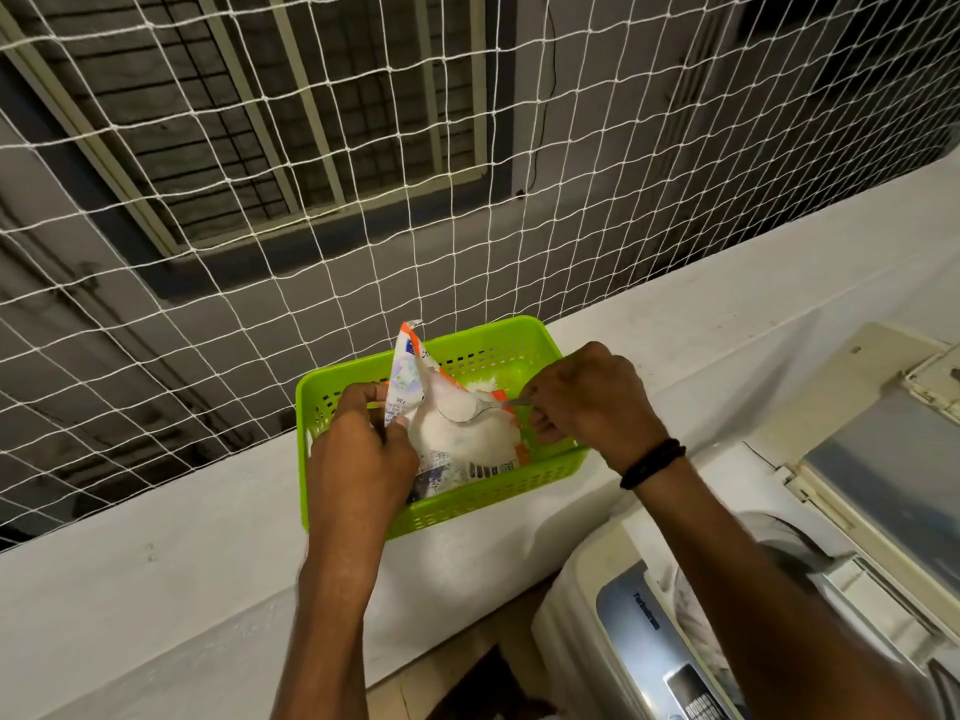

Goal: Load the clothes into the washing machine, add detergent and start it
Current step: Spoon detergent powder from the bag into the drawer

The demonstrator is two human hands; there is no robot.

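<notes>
We've got a green basket sitting on the white ledge. Inside it is the detergent bag, mouth open, with white powder piled in it. Our left grip pinches the bag's near edge, fingers curled tight on it. Our right grip is closed narrow round the handle of a spoon, its bowl heaped with powder right over the bag's mouth. The washing machine stands beside the ledge at lower right, lid up.
</notes>
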